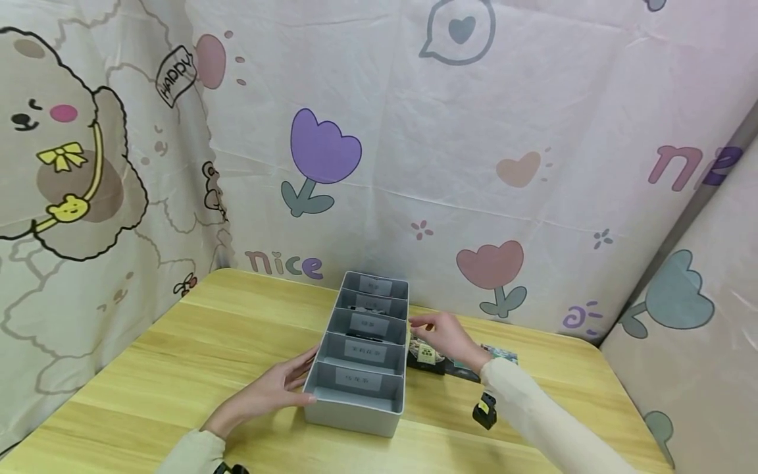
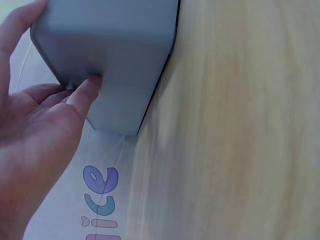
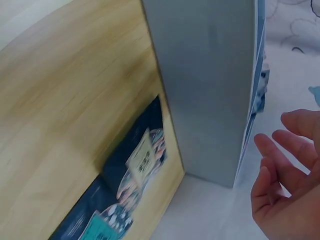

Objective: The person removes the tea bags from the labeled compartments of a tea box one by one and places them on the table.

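Observation:
A long grey box [image 1: 352,419], divided into several compartments with paper labels, stands on the table. My left hand [image 1: 266,394] rests against its near left corner; in the left wrist view the fingers [image 2: 89,92] press the outer wall and the thumb is up by the rim. Beside the box's right rim, toward the back, is my right hand [image 1: 447,337], its fingers loosely bent and holding nothing in the right wrist view. Under that hand lies a dark packet with a yellowish label [image 3: 141,159]. Next to it is another dark packet with a teal label [image 3: 102,227].
Edges of packets show in two compartments, one a patterned packet [image 1: 368,310], another a dark packet [image 1: 364,338]. More packets [image 1: 501,354] lie right of the box, partly hidden by my right arm. A patterned curtain [image 1: 379,131] hangs behind the wooden table [image 1: 177,355].

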Motion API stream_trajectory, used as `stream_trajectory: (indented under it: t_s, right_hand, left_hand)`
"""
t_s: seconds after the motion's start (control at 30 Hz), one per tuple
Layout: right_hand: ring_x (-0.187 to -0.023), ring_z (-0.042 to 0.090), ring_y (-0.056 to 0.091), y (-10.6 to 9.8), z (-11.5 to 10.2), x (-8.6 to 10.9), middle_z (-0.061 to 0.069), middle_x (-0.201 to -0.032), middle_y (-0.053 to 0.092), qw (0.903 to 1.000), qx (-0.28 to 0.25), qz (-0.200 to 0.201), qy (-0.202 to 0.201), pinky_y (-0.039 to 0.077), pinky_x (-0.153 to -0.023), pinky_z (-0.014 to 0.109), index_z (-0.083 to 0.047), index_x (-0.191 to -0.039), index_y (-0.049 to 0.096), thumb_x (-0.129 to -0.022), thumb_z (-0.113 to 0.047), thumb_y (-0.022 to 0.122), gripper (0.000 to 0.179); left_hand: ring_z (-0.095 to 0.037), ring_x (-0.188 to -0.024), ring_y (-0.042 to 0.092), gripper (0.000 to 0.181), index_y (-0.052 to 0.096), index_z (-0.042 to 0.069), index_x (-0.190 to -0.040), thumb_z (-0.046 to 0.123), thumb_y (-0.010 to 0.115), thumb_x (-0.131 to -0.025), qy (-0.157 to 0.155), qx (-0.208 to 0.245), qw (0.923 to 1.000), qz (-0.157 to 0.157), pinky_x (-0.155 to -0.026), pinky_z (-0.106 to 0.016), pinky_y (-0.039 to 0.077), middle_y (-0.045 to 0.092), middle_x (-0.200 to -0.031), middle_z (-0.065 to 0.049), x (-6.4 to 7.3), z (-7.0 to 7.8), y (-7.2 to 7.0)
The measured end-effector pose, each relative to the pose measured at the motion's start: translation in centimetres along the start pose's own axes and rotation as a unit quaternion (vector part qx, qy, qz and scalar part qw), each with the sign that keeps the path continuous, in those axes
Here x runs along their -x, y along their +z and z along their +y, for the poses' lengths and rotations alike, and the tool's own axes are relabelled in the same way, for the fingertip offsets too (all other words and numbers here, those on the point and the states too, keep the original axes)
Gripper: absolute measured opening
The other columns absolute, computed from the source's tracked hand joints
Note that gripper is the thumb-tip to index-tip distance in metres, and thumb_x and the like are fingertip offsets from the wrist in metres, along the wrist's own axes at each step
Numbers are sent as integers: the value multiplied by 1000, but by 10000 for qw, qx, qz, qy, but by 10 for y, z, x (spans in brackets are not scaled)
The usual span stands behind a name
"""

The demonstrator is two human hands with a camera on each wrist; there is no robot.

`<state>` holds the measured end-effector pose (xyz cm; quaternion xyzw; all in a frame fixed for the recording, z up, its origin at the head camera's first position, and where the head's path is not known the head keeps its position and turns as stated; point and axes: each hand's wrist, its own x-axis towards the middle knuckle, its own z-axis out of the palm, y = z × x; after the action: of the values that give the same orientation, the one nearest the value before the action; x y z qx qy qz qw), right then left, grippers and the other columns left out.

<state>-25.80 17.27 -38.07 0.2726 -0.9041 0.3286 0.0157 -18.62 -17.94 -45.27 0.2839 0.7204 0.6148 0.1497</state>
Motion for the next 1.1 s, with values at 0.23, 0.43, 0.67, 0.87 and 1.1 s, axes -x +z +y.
stream_trajectory:
  t_s: [0.23,0.43,0.67,0.87,1.1]
  right_hand:
    - [-101,26,64,4,-14,-12,15,-118,66,9906,-1092,-326,751,56,-84,41,2,-121,66,-95,-15,61,31]
    - [-96,23,63,17,-22,-21,15,-114,67,9828,-1595,-229,907,55,-81,42,4,-118,67,-93,-13,64,30]
    - [-79,8,62,43,-20,-25,12,-109,70,9871,-1566,136,292,53,-68,22,3,-112,71,-93,-14,66,26]
    - [-90,18,67,56,-21,-28,11,-106,71,9923,-1196,-154,-281,56,-72,22,3,-112,71,-92,-12,66,26]
    - [-94,18,67,60,-21,-32,9,-106,71,9940,-939,-404,-381,57,-75,24,2,-115,70,-91,-12,68,28]
  left_hand:
    - [-49,-138,16,84,9,-7,-151,6,67,-91,11,-87,10000,7,-103,-14,34,8,-154,-32,0,1,0]
    - [-49,-138,17,83,10,-6,-151,6,66,-91,64,-116,9999,-14,-103,-12,34,9,-154,-32,0,0,-1]
    - [-49,-138,15,84,9,-7,-151,5,66,-91,121,-46,9999,-58,-102,-12,34,8,-154,-32,-3,-2,0]
    - [-49,-138,15,84,9,-7,-151,5,66,-91,132,-93,9999,-56,-103,-12,34,7,-153,-32,-3,-3,0]
    - [-48,-138,15,84,9,-6,-152,5,66,-91,133,-112,9998,-28,-102,-12,34,8,-154,-32,-1,-2,-1]
